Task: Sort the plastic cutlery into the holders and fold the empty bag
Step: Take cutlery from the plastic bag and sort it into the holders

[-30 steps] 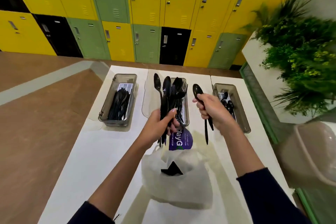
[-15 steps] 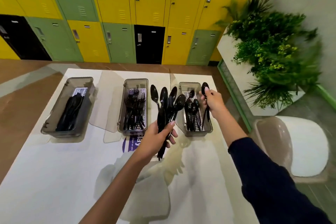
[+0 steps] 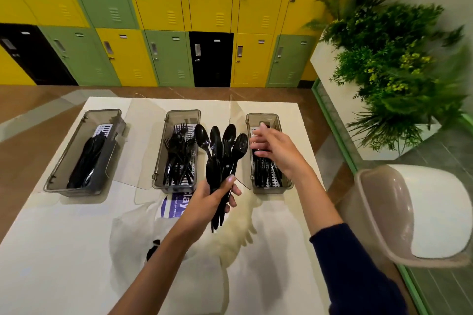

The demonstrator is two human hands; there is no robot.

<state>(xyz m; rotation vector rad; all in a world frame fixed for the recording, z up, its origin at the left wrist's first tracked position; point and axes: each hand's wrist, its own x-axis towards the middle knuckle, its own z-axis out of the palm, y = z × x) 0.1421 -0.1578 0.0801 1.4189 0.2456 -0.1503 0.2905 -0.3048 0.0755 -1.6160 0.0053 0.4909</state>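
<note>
Head view, and we're looking down at a white table [image 3: 51, 238] with three smoky clear holders lined up along the far side. The left holder [image 3: 74, 190] has a pile of black cutlery [image 3: 88, 161] in it, too jumbled for us to say what kind. The middle holder [image 3: 169, 190] is full of black forks [image 3: 179, 158], tines pointing to the far end.

On the near side of that, a white plastic bag [image 3: 128, 238] lies crumpled on the table with a purple label [image 3: 174, 206] showing. Something small and black [image 3: 153, 250] sits at the bag, but we can't tell what it is.

Our left hand [image 3: 212, 199] is up over the bag, between the middle and right holders. Its fingers and thumb are curled round the handles of a bunch of black spoons [image 3: 217, 146], whose bowls fan out at the top.

Our right hand [image 3: 273, 151] hovers over the right holder [image 3: 262, 118] with its fingers straight and loosely spread, nothing in them as far as we can see (it's a bit blurry). More spoons [image 3: 266, 174] lie in that holder under the hand.

Behind it all there's a wall of yellow, green and black lockers [image 3: 158, 7], plants [image 3: 396, 59] on the far right, and a white chair [image 3: 422, 212] just beside the table's right edge.
</note>
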